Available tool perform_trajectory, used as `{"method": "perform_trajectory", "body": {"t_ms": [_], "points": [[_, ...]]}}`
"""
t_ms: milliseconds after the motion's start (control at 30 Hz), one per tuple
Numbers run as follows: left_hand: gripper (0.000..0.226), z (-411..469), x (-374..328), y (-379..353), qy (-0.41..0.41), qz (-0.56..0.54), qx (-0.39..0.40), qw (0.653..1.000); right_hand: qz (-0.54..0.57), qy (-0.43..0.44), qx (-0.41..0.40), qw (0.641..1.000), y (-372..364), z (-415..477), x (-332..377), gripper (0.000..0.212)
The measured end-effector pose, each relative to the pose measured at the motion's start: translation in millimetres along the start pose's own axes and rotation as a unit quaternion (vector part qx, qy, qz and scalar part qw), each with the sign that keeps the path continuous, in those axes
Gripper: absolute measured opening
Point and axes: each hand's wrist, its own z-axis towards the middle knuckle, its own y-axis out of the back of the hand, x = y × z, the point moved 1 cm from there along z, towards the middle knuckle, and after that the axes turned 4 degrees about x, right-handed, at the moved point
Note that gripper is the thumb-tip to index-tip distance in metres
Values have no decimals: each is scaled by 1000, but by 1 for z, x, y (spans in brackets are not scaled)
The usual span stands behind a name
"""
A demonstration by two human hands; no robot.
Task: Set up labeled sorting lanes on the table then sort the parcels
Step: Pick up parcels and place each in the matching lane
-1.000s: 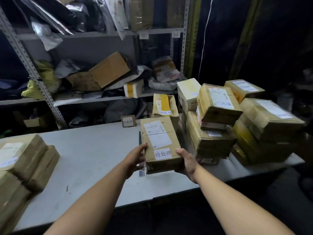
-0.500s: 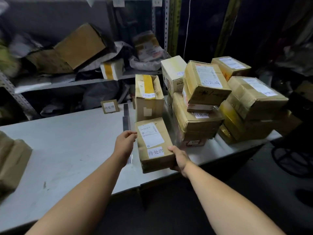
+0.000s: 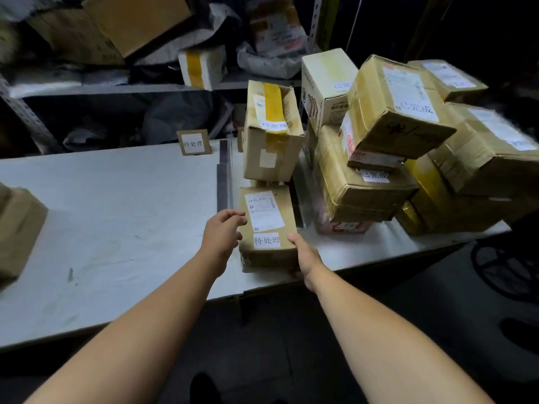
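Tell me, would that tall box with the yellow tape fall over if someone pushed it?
Probably, yes: the tall box stands on end, higher than it is wide, so a shove near the top could tip it. It looks stiff, since its cardboard walls stay mostly flat.
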Motion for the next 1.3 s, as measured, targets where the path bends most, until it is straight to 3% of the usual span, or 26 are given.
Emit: {"method": "perform_trajectory", "body": {"t_ms": [100, 300, 433, 500, 700, 867, 933, 1067, 1200, 1300], "points": [[17, -4, -1, -4, 2, -1, 8, 1000, -26, 25, -27, 999, -5, -3, 8, 22], [17, -16, -1, -11, 2, 12, 15, 1000, -125, 79, -75, 986, -9, -15, 20, 26], [16, -24, -15, -3, -16, 12, 4, 1000, -249, 176, -134, 943, -13, -43, 55, 47], [15, -29, -31, 7, -31, 1, -7, 999, -273, 226, -134, 926, -27, -54, 77, 46], [17, -61, -76, 85, -70, -29, -78, 994, -245, 314, 18, 917, -147, -94, 132, 35], [16, -111, -90, 199, -98, -53, -174, 978, -255, 301, 155, 906, -275, -124, 115, 39], [15, -134, -91, 247, -109, -61, -221, 967, -261, 284, 204, 900, -322, -136, 101, 46], [15, -175, -89, 336, -131, -106, -303, 938, -292, 257, 292, 874, -416, -157, 75, 80], [15, -205, -75, 414, -134, -126, -366, 912, -292, 209, 363, 860, -504, -180, 51, 78], [15, -214, -60, 467, -132, -135, -396, 899, -294, 232, 366, 852, -556, -189, 40, 97]]}}
